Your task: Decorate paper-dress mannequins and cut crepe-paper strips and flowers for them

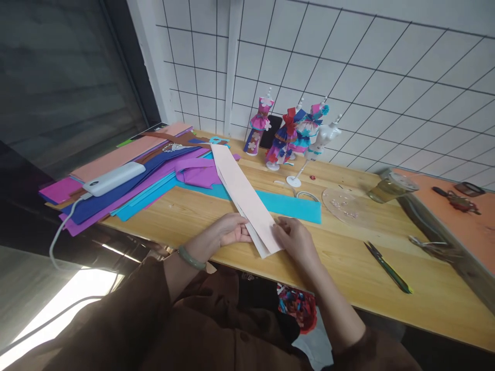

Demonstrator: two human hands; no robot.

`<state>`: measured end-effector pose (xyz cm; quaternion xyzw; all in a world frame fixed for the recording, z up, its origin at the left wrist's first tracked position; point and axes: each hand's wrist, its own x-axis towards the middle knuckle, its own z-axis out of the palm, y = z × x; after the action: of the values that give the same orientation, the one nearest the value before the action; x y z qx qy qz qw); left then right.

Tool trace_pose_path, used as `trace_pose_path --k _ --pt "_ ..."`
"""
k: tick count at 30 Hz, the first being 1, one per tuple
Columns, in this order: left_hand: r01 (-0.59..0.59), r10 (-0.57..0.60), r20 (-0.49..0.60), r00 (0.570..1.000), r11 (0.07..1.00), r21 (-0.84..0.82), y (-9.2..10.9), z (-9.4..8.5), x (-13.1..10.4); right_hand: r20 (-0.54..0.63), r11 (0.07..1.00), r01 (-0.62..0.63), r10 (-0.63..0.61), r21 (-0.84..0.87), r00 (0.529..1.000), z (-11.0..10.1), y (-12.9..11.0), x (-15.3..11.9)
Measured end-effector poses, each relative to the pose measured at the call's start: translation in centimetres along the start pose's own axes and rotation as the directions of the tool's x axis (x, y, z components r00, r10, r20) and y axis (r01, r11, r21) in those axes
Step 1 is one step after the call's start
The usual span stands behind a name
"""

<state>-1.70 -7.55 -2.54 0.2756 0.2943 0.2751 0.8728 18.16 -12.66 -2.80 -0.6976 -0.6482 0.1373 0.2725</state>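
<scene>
A long pale pink paper strip [247, 193], folded lengthwise with its layers slightly apart at the near end, slants across the table front. My left hand [233, 230] grips its left edge between thumb and fingers. On the opposite edge, near the lower end, my right hand [296, 238] pinches the strip, its fingertips partly hidden. Beneath the strip lies a flat turquoise paper strip [292, 205]. Crumpled purple paper [197, 172] sits just left of the pink strip.
Stacked coloured paper [154, 185] with a white power bank [115, 179] fills the left. Behind stand several small dress forms [327, 136], most in paper dresses. To the right are a clear plate [344, 206], a drink cup [392, 186], green-handled scissors [389, 268] and an orange-surfaced tray [456, 221].
</scene>
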Motion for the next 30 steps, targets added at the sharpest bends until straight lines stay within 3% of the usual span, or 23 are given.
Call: trace_pose_path --k 3,7,16,22,26,30 --pt "-0.013 0.013 -0.056 0.998 1.0 -0.016 0.0 0.1 0.2 0.162 0.985 -0.136 0.117 0.111 0.98 0.3 0.5 2.0" --pt "-0.012 0.011 -0.093 0.996 1.0 -0.005 0.0 0.2 0.3 0.314 0.961 -0.176 0.103 0.212 0.944 0.8 -0.7 3.2" --pt "-0.06 0.05 -0.095 0.994 0.993 -0.104 1.4 0.1 3.3 0.152 0.994 0.03 -0.046 0.105 0.987 0.3 -1.6 6.9" --pt "-0.084 0.056 -0.168 0.984 0.983 -0.164 2.7 0.8 5.8 0.124 0.995 0.041 -0.052 0.088 0.991 0.6 -1.2 9.8" --pt "-0.087 0.059 -0.178 0.982 0.984 -0.156 2.5 0.3 6.4 0.145 0.995 0.024 -0.038 0.094 0.989 0.7 -0.4 9.7" --pt "-0.135 0.113 -0.185 0.976 0.985 -0.111 2.8 -0.6 6.4 0.179 0.996 -0.009 -0.007 0.091 0.984 -0.2 0.7 8.0"
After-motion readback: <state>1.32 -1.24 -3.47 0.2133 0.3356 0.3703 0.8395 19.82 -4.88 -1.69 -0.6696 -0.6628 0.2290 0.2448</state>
